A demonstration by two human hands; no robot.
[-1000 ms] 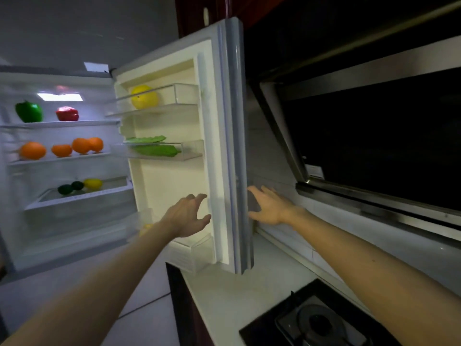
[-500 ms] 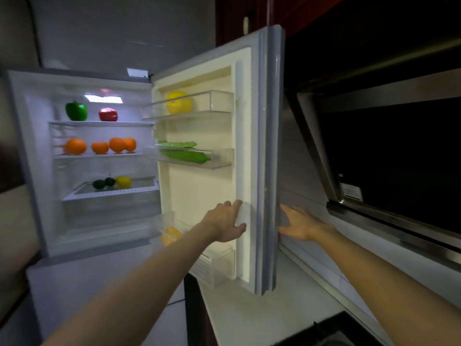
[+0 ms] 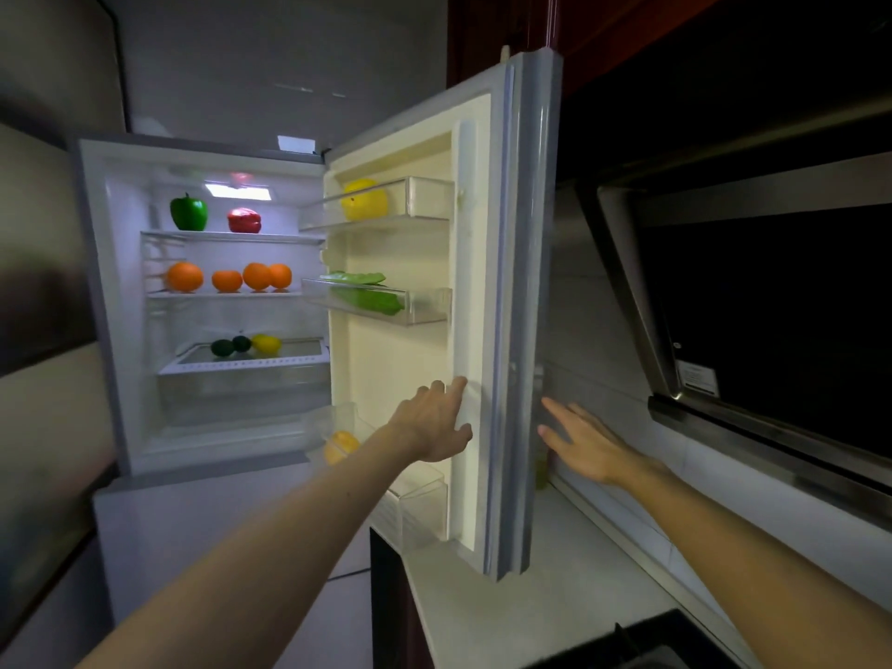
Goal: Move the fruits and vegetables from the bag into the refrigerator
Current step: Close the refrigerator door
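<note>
The refrigerator door (image 3: 523,292) stands wide open. My left hand (image 3: 434,424) rests with straight fingers on the door's inner edge strip. My right hand (image 3: 581,444) is flat against the door's outer face, fingers spread. Inside, a green pepper (image 3: 188,212) and a red pepper (image 3: 244,220) sit on the top shelf, several oranges (image 3: 227,277) on the middle shelf, two avocados (image 3: 230,346) and a lemon (image 3: 266,343) on the drawer lid. The door bins hold a yellow fruit (image 3: 364,200), lettuce (image 3: 369,296) and an orange-yellow fruit (image 3: 341,446). No bag is in view.
A white countertop (image 3: 545,601) runs under the door's lower corner, with a black hob (image 3: 642,649) at the bottom edge. A range hood (image 3: 772,330) juts out at the right. A dark cabinet (image 3: 391,596) stands below the counter.
The view has swung right to left, bringing the fridge interior toward the middle. My left hand reached the door's inner edge; my right hand stays on the outer face.
</note>
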